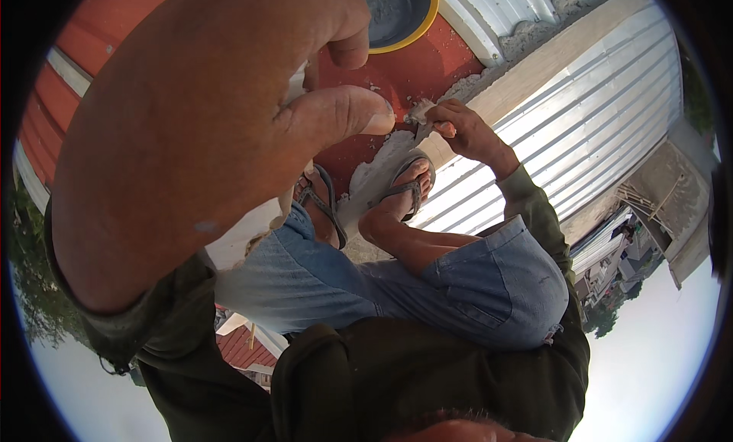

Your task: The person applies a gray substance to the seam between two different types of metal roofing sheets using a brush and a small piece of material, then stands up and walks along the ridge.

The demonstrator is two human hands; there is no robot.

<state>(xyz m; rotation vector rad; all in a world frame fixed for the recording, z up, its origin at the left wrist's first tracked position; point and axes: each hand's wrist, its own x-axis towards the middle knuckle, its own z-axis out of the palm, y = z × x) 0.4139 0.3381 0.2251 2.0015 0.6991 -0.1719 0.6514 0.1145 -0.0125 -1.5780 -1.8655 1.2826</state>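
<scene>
My left hand [198, 129] is very large and close in the view, raised over the left side. Its thumb and forefinger are apart, the fingers partly bent, with nothing visible between them; the palm side is hidden. My right hand [469, 136] is lower down, closed around a small trowel [419, 129] smeared with grey mortar. An orange part of it shows at the fingers. The trowel is beside a patch of wet-looking grey mortar [378, 167] on a red metal sheet [343, 155], near my sandalled foot [412, 184].
A dark basin [437, 18] with a yellow rim holds something grey. A pale ledge [565, 48] runs diagonally beside ribbed metal roofing [595, 113]. My bent knee [504, 278] in jeans is close to the right arm. Far-off buildings [618, 266] lie beyond the roof, lower right.
</scene>
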